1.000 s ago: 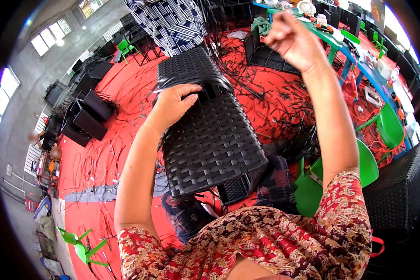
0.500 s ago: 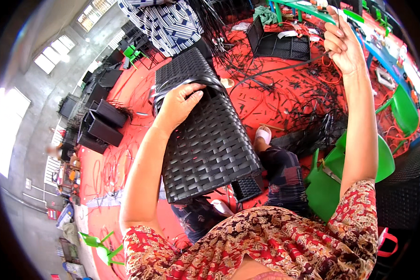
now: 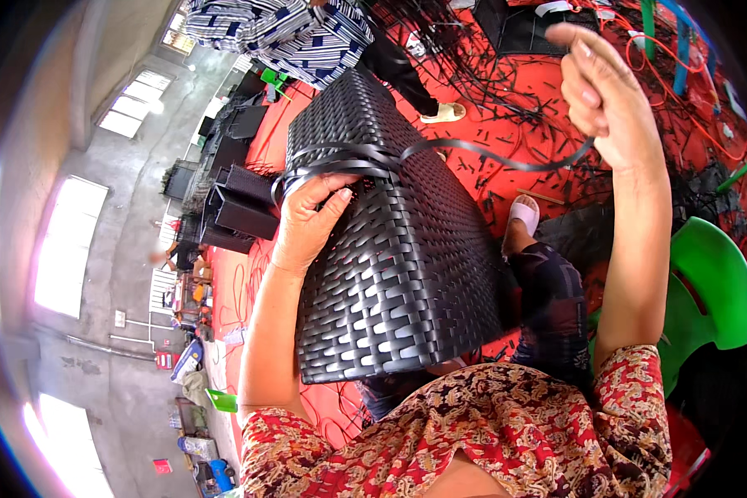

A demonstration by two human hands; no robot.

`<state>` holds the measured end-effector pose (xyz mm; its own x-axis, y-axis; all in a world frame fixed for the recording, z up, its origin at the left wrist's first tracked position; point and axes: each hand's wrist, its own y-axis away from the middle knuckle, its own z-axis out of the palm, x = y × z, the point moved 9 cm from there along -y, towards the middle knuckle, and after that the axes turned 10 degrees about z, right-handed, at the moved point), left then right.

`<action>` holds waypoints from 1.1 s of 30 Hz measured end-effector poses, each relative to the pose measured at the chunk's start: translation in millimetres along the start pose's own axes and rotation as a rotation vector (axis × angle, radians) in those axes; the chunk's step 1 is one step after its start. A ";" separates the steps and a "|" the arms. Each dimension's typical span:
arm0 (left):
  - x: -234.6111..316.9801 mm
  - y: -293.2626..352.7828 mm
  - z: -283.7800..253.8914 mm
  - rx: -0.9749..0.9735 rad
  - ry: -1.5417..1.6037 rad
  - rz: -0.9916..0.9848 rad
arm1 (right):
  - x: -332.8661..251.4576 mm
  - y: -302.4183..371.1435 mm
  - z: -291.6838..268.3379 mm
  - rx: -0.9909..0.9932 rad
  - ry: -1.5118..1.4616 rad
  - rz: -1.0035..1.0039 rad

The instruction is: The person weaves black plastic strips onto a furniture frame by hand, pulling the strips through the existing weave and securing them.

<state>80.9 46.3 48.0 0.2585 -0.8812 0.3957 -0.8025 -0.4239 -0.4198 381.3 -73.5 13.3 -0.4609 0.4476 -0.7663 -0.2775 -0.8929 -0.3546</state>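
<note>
A long, box-shaped black woven piece (image 3: 365, 282) rests across my lap, tilted so that two of its sides show. Loops of flat black plastic strip (image 3: 479, 150) cross its far part and run from there in a slack curve to my right hand. My left hand (image 3: 311, 217) lies against the near side of those loops, fingertips curled at them and partly hidden, thumb on the weave. Raised at the upper right, my right hand (image 3: 603, 98) is closed around the strip's other end, its index finger pointing forward.
Another person in a patterned shirt (image 3: 307, 41) stands just beyond the woven piece. A green plastic chair (image 3: 710, 282) is at my right. Black strip scraps (image 3: 506, 108) litter the red floor covering. Black woven pieces (image 3: 241, 207) stand at the left.
The woven piece has rolled so a second side faces up. The strip has gone slacker and its loops stand looser. My right hand stays raised; the view has swung, shifting the background.
</note>
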 end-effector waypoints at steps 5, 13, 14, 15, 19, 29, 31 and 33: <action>5.0 4.0 0.3 -0.032 -0.019 -0.003 | 16.6 18.0 31.7 -0.022 0.393 0.001; 6.8 3.9 14.5 -0.092 0.080 -0.012 | 53.4 21.2 101.2 -0.220 0.461 0.072; 4.7 2.8 15.4 -0.072 0.072 0.014 | 60.2 18.2 104.5 -0.245 0.458 0.087; -1.7 1.4 17.3 -0.097 0.088 -0.040 | 63.5 16.2 106.1 -0.241 0.484 0.056; -24.5 -4.8 22.1 -0.125 0.230 -0.378 | 74.1 11.6 103.6 -0.205 0.541 0.018; -12.1 -18.5 36.5 0.043 0.469 -0.518 | 80.7 7.5 75.4 -0.119 0.526 0.010; -14.0 -16.5 36.5 0.070 0.486 -0.529 | 82.8 7.1 72.6 -0.113 0.511 0.024; -20.7 -12.6 40.7 0.079 0.587 -0.557 | 81.5 6.8 70.4 -0.100 0.527 0.030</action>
<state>107.5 61.4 11.8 0.2673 -0.2924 0.9182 -0.5932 -0.8008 -0.0824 282.6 -39.6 -13.9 0.0255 0.3595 -0.9328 -0.1771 -0.9167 -0.3582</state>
